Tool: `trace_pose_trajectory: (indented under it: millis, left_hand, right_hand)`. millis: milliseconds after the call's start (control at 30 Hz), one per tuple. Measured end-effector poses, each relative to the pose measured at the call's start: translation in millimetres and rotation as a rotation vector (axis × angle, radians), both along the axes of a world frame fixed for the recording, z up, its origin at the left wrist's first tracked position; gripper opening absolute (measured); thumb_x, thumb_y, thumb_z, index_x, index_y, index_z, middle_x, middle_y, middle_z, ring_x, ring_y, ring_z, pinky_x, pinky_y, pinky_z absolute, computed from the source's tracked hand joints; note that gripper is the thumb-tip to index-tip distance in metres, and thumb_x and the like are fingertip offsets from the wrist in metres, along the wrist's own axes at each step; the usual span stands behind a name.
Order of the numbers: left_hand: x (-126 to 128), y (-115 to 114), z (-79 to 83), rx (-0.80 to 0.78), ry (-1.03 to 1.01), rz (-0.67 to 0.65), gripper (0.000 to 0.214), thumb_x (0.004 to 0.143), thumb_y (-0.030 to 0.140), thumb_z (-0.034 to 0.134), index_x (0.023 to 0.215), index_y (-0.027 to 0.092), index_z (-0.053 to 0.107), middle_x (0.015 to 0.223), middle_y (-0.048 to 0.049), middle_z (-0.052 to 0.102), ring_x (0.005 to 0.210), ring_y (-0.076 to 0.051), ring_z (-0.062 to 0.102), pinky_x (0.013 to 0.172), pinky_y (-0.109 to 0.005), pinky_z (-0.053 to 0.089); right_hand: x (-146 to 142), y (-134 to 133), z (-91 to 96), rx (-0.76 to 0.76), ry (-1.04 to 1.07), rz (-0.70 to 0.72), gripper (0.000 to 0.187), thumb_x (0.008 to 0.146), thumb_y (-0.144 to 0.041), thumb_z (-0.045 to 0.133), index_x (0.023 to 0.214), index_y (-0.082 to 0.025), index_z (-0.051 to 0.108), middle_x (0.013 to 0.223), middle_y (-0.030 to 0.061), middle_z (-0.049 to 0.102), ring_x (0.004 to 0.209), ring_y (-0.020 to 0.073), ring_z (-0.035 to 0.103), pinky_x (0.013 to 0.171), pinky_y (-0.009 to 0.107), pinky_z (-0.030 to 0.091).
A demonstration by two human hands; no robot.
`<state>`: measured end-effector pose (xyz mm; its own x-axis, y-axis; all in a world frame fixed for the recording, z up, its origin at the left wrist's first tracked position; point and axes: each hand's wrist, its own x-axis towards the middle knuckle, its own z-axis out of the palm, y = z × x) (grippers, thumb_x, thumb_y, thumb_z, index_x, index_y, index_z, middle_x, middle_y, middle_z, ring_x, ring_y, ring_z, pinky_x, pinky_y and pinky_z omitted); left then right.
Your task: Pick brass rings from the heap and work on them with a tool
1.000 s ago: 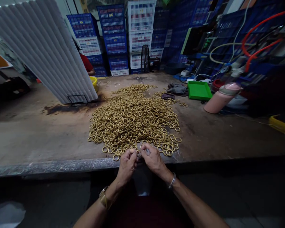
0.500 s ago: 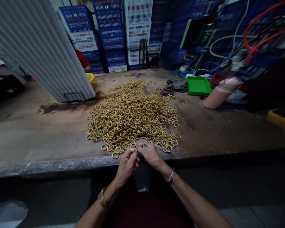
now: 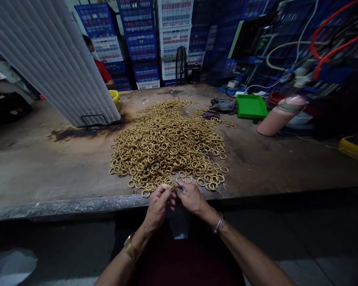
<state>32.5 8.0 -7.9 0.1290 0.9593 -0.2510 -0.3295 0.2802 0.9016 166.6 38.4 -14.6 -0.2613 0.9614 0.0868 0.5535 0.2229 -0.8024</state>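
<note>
Working at lower centre: right hand [image 3: 193, 201] closed on small grey object [image 3: 183, 190]; left hand [image 3: 158, 203] curled, grip unclear. Ring pile [image 3: 167, 145], mid-frame, seemingly much remaining; finished share cannot be told.

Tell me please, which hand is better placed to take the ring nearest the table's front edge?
Probably the left hand: this ring lies close beside it, on its outer side. The right hand is farther away, beyond the left one.
</note>
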Motion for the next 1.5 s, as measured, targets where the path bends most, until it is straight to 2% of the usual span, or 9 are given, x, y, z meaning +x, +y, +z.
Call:
trace_pose_trajectory:
  millis: [167,433,567,900,1033,1167,1300,1400,1500]
  left_hand:
    - [-1.6,-0.3,-1.1,0.037,0.064,-0.002,0.03,0.075,0.047,0.054,0.077,0.017,0.048,0.063,0.0028,0.052,0.049,-0.006,0.046,0.045,-0.017,0.039]
    - [-5.5,-0.6,-1.7,0.066,0.123,-0.055,0.032,0.076,0.049,0.052,0.074,0.017,0.047,0.059,0.0043,0.048,0.049,-0.006,0.043,0.048,-0.017,0.039]
    - [-6.9,-1.8,-2.6,0.085,0.113,-0.064,0.03,0.077,0.047,0.052,0.075,0.017,0.048,0.066,0.0029,0.051,0.052,-0.006,0.045,0.049,-0.017,0.039]
    - [-9.9,-2.5,-3.4,0.082,0.087,-0.064,0.028,0.078,0.043,0.053,0.071,0.016,0.048,0.065,0.0022,0.052,0.05,-0.006,0.045,0.047,-0.018,0.039]
    - [-10.5,-11.1,8.0,0.103,0.074,-0.134,0.026,0.078,0.04,0.054,0.071,0.015,0.051,0.066,0.001,0.053,0.052,-0.007,0.048,0.05,-0.019,0.042]
    - [-8.7,-15.6,19.4,0.052,-0.128,-0.142,0.026,0.076,0.04,0.056,0.07,0.016,0.051,0.068,-0.0002,0.055,0.052,-0.008,0.05,0.048,-0.02,0.043]
    - [-8.6,-14.1,18.9,-0.033,-0.254,-0.071,0.022,0.076,0.035,0.058,0.073,0.014,0.053,0.079,-0.0051,0.059,0.062,-0.011,0.053,0.047,-0.02,0.043]
    - [-9.9,-14.7,16.0,-0.074,-0.282,-0.052,0.017,0.076,0.028,0.058,0.071,0.013,0.052,0.079,-0.0059,0.059,0.062,-0.011,0.054,0.047,-0.019,0.042]
    - [-11.3,-17.5,13.9,-0.133,-0.384,-0.064,0.009,0.076,0.022,0.057,0.08,0.015,0.053,0.076,-0.0039,0.059,0.059,-0.011,0.053,0.046,-0.019,0.04]
  right_hand:
    - [0.0,-6.1,2.1,0.016,-0.138,0.11,0.014,0.071,-0.013,0.045,0.071,-0.018,0.057,0.062,-0.0008,0.058,0.057,0.01,0.048,0.055,0.019,0.031]
    - [0.1,-5.8,5.6,0.024,-0.241,0.151,0.014,0.075,-0.018,0.044,0.075,-0.018,0.058,0.065,0.0,0.059,0.057,0.0102,0.047,0.052,0.02,0.026]
    - [-0.8,-4.7,7.0,0.012,-0.279,0.158,0.017,0.075,-0.017,0.044,0.078,-0.018,0.06,0.066,0.0008,0.06,0.058,0.0108,0.048,0.053,0.021,0.025]
    - [-3.3,-1.7,12.0,-0.031,-0.284,0.225,0.017,0.074,-0.014,0.042,0.074,-0.019,0.059,0.067,0.0003,0.061,0.057,0.01,0.05,0.051,0.021,0.026]
    - [-0.5,3.0,10.5,-0.027,-0.455,0.141,0.016,0.075,-0.017,0.045,0.08,-0.019,0.059,0.07,0.0025,0.063,0.062,0.0129,0.054,0.053,0.022,0.026]
    - [2.1,8.4,8.1,0.005,-0.528,0.025,0.016,0.078,-0.02,0.045,0.086,-0.02,0.059,0.073,0.0034,0.065,0.067,0.0141,0.057,0.056,0.022,0.028]
    - [4.9,9.9,7.0,0.086,-0.48,-0.181,0.02,0.084,-0.027,0.042,0.096,-0.02,0.056,0.079,0.0044,0.066,0.072,0.0149,0.059,0.06,0.022,0.031]
    - [4.1,9.0,5.2,0.104,-0.534,-0.205,0.02,0.083,-0.032,0.046,0.098,-0.021,0.054,0.082,0.004,0.066,0.074,0.0159,0.06,0.061,0.023,0.032]
    - [0.2,7.8,3.2,0.092,-0.618,-0.193,0.02,0.082,-0.035,0.047,0.097,-0.023,0.052,0.084,0.0031,0.066,0.075,0.0173,0.061,0.06,0.025,0.032]
